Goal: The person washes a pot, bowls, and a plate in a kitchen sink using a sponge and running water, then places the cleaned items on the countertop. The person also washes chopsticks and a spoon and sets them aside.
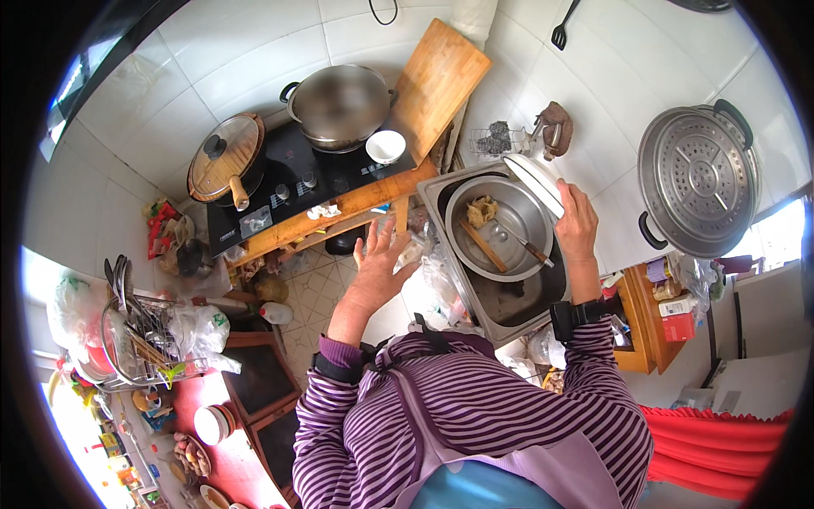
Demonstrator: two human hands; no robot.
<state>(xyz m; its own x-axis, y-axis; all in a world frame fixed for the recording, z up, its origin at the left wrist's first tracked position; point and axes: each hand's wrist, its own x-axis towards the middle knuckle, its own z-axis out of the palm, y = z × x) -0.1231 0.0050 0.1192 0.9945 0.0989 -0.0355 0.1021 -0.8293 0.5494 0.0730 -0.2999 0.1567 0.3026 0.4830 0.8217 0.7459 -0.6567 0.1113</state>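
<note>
My right hand [578, 222] grips the rim of a white plate [532, 180], tilted on edge over the back right of the sink [494, 324]. More than one dish may be in that grip; I cannot tell. Below it in the sink sits a round metal basin [540, 222]. In the basin lie a tan scrubber [482, 211], wooden chopsticks [482, 245] and a metal utensil with a brown handle [538, 254]. My left hand [379, 265] is raised in front of the stove, fingers spread, holding nothing.
A black stove [297, 182] carries a large steel pot [339, 106], a lidded pan [225, 157] and a white bowl [386, 147]. Behind it leans a cutting board [441, 85]. A steamer [700, 180] is by the right wall. A dish rack [153, 339] stands left.
</note>
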